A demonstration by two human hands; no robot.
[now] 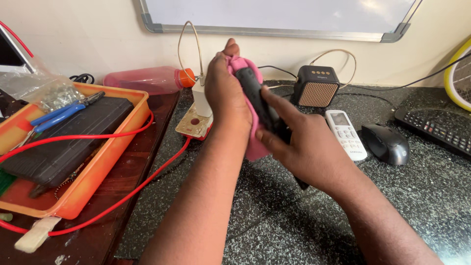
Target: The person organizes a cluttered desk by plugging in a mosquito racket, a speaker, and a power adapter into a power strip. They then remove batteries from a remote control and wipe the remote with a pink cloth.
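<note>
My left hand [223, 93] is raised over the dark speckled counter, its fingers closed on a pink cloth [254, 147] wrapped around the upper end of a long black device [255, 95]. My right hand [306, 147] grips the lower part of that black device, index finger stretched along its side. The cloth hangs down between both hands. The device's lower tip shows just below my right palm.
An orange tray [125, 135] with a black case and blue pliers [59, 114] sits left, red wire [137, 189] looping past it. Behind: pink bottle [144, 79], power strip with charger [196, 122], small speaker [316, 86]. Right: white remote [346, 133], black mouse [387, 143], keyboard [436, 131].
</note>
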